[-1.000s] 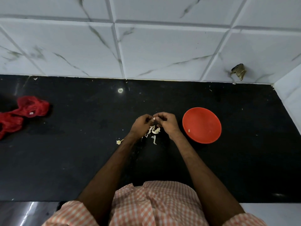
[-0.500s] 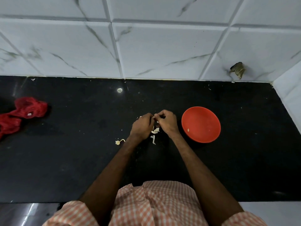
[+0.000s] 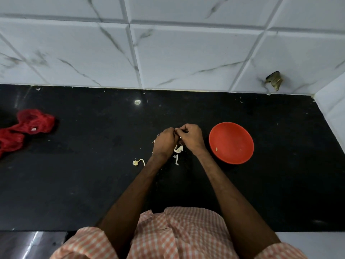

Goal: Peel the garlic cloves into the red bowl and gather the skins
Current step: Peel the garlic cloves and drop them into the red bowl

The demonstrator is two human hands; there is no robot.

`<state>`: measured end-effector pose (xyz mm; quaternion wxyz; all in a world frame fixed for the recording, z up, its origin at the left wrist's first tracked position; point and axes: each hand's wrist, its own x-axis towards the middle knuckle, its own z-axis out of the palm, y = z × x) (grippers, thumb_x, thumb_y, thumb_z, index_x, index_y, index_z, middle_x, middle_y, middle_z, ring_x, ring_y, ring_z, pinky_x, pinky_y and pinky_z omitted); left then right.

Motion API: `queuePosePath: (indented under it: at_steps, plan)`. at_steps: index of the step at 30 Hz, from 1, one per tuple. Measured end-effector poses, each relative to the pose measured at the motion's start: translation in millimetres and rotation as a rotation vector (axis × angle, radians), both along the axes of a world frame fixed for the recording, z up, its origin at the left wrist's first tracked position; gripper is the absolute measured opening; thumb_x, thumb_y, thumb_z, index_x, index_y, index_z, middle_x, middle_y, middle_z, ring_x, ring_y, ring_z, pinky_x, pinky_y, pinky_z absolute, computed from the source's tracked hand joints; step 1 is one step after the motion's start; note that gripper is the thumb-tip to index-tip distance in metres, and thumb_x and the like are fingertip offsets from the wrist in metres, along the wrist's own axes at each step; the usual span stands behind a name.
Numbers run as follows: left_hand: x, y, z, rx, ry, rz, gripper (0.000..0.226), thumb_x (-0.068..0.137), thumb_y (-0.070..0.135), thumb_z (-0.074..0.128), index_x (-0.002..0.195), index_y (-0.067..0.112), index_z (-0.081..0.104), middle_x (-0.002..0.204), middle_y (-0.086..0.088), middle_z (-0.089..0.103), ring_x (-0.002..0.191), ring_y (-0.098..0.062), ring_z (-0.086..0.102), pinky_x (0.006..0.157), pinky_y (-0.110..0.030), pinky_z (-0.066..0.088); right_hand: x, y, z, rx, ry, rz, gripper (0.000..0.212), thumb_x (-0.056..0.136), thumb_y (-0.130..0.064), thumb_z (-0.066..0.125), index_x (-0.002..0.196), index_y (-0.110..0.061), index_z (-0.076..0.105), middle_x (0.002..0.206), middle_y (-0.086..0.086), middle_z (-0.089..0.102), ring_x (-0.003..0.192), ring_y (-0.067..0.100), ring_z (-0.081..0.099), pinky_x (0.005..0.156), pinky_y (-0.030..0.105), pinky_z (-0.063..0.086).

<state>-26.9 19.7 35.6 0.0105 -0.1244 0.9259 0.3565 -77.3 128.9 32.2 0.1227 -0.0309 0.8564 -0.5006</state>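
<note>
**Both hands pinch a clove beside the red bowl**

Over the black counter (image 3: 93, 184), the left hand (image 3: 165, 142) and right hand (image 3: 191, 137) meet with fingers curled, pinching a garlic clove (image 3: 176, 129) between their tips. Only a pale sliver shows, so I cannot tell its long axis. Skins (image 3: 178, 148) lie beneath. The red bowl (image 3: 240, 146) sits mouth-up, just right.

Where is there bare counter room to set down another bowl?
Bare counter between the red mesh bag and the stem scrap, and right of the red bowl. Crowded around the left hand and right hand, where garlic skins lie.
</note>
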Motion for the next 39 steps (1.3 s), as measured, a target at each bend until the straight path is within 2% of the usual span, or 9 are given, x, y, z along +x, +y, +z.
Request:
queuePosePath:
  at_steps: [6, 12, 17, 24, 27, 31, 34, 36, 39]
  plan:
    - [-1, 5, 3, 0.080, 0.008, 0.058, 0.028, 0.104, 0.023, 0.043, 0.092, 0.003, 0.059, 0.088, -0.011, 0.063, 0.076, -0.026, 0.059, 0.068, -0.040, 0.047, 1, -2, 5, -0.024, -0.020, -0.021, 0.016, 0.089, -0.016, 0.074, 0.074, -0.015, 0.069, 0.068, -0.001, 0.070, 0.061, 0.008, 0.068, 0.064, 0.032, 0.060]
    - [1, -1, 1, 0.163, 0.016, 0.076, 0.027, 0.102, 0.021, 0.045, 0.092, 0.001, 0.061, 0.085, -0.013, 0.066, 0.075, -0.029, 0.061, 0.066, -0.041, 0.048, 1, -2, 8, -0.228, -0.181, -0.044, 0.013, 0.091, -0.010, 0.071, 0.078, -0.011, 0.069, 0.079, 0.012, 0.072, 0.074, 0.025, 0.074, 0.072, 0.048, 0.063]
    - [-3, -7, 8, 0.175, 0.045, 0.053, 0.024, 0.102, 0.019, 0.045, 0.086, 0.008, 0.058, 0.078, -0.006, 0.062, 0.068, -0.022, 0.059, 0.061, -0.038, 0.047, -3, 1, 16, -0.410, -0.315, -0.046, 0.008, 0.093, -0.011, 0.069, 0.090, -0.004, 0.069, 0.084, 0.011, 0.072, 0.072, 0.018, 0.073, 0.063, 0.032, 0.061]
    - [-3, -8, 3, 0.143, 0.060, 0.048, 0.025, 0.102, 0.025, 0.047, 0.083, 0.012, 0.057, 0.070, 0.001, 0.056, 0.059, -0.014, 0.051, 0.057, -0.035, 0.044, -2, 4, 16, -0.395, -0.316, -0.042, 0.007, 0.093, -0.014, 0.069, 0.091, -0.007, 0.070, 0.090, 0.013, 0.073, 0.077, 0.022, 0.073, 0.071, 0.040, 0.063]
    - [-4, -9, 2, 0.160, 0.098, 0.058, 0.024, 0.101, 0.026, 0.050, 0.083, 0.012, 0.059, 0.069, 0.002, 0.058, 0.058, -0.014, 0.053, 0.056, -0.036, 0.046, -2, 5, 16, -0.398, -0.318, -0.041, 0.008, 0.094, -0.015, 0.069, 0.091, -0.008, 0.069, 0.088, 0.008, 0.072, 0.074, 0.014, 0.072, 0.067, 0.036, 0.063]
    - [-1, -10, 3, 0.230, 0.150, 0.080, 0.022, 0.098, 0.025, 0.055, 0.080, 0.015, 0.061, 0.064, 0.004, 0.058, 0.053, -0.008, 0.049, 0.050, -0.024, 0.040, -2, 5, 16, -0.394, -0.334, -0.041, 0.010, 0.095, -0.017, 0.067, 0.092, -0.008, 0.069, 0.084, 0.003, 0.070, 0.067, 0.005, 0.070, 0.072, 0.038, 0.063]
    - [-3, -12, 0, 0.306, 0.152, 0.127, 0.020, 0.094, 0.027, 0.058, 0.077, 0.018, 0.065, 0.064, 0.001, 0.061, 0.055, -0.006, 0.051, 0.054, -0.029, 0.043, -2, 4, 14, -0.404, -0.374, -0.061, 0.011, 0.097, -0.018, 0.065, 0.090, -0.010, 0.070, 0.080, 0.001, 0.068, 0.061, 0.002, 0.066, 0.076, 0.040, 0.063]
    - [-5, -13, -1, 0.350, 0.155, 0.146, 0.019, 0.090, 0.030, 0.060, 0.076, 0.019, 0.067, 0.064, 0.000, 0.061, 0.055, -0.005, 0.050, 0.055, -0.029, 0.042, -1, 2, 15, -0.443, -0.428, -0.102, 0.013, 0.096, -0.020, 0.066, 0.087, -0.013, 0.071, 0.080, 0.001, 0.068, 0.063, 0.004, 0.063, 0.072, 0.035, 0.061]
    - [-5, -13, 0, 0.388, 0.167, 0.149, 0.020, 0.083, 0.034, 0.057, 0.075, 0.019, 0.067, 0.065, -0.002, 0.062, 0.056, -0.004, 0.049, 0.056, -0.027, 0.041, 0, 2, 18, -0.603, -0.550, -0.189, 0.012, 0.095, -0.022, 0.067, 0.085, -0.016, 0.069, 0.079, -0.001, 0.068, 0.064, 0.007, 0.059, 0.055, 0.021, 0.051]
